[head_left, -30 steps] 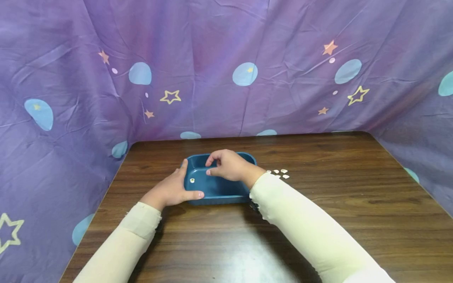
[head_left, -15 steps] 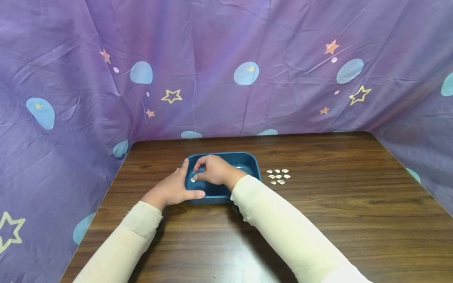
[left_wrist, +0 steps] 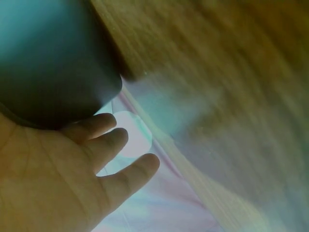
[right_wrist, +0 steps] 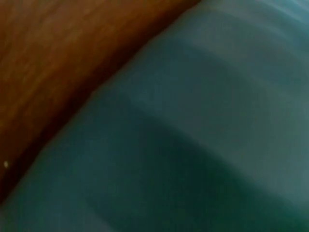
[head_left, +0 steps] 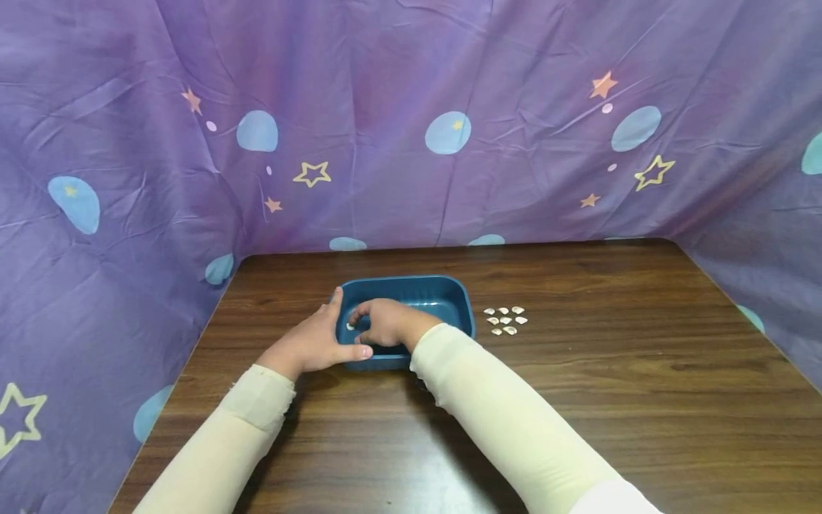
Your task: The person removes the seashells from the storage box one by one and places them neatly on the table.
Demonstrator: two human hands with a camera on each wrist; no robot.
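A blue rectangular tray (head_left: 417, 285) stands on the table, with one small white seashell (head_left: 349, 327) at its left end. My left hand (head_left: 311, 337) steadies the tray's left side, index finger along the left rim and thumb over the front rim. The left wrist view shows its other fingers (left_wrist: 128, 179) straight and spread beside the tray's outer wall. Inside the tray, my right hand (head_left: 385, 323) is bent over the shell, its thumb and index finger apart; whether a fingertip touches the shell I cannot tell. The right wrist view holds only blurred tray wall (right_wrist: 169, 121) and table.
Right of the tray, several small white seashells (head_left: 505, 320) lie in rows on the brown wooden table (head_left: 610, 371). Purple cloth (head_left: 385, 207) with stars and blue spots hangs behind and at both sides of the table.
My right hand has moved left and down inside the tray to the shell, uncovering the tray's right end and the shells on the table. My left hand has stayed in place.
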